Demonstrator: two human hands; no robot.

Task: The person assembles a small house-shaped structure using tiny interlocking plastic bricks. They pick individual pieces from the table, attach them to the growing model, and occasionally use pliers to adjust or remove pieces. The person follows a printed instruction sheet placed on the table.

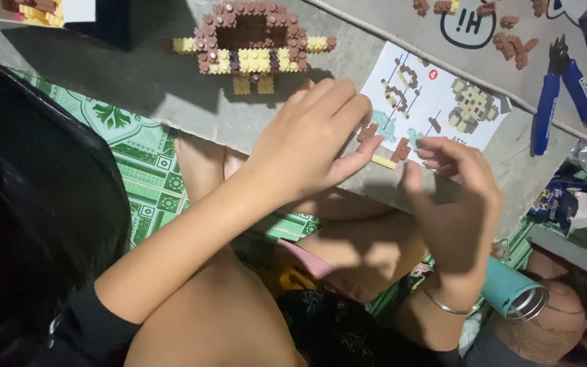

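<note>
Dim indoor light from above throws soft shadows; slightly grainy, fingers mildly blurred, corners dark.

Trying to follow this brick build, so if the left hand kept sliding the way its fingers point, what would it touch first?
Likely the small brown bricks on the instruction sheet, right at the left hand's fingertips; it may already touch them, as depth is unclear.
</note>
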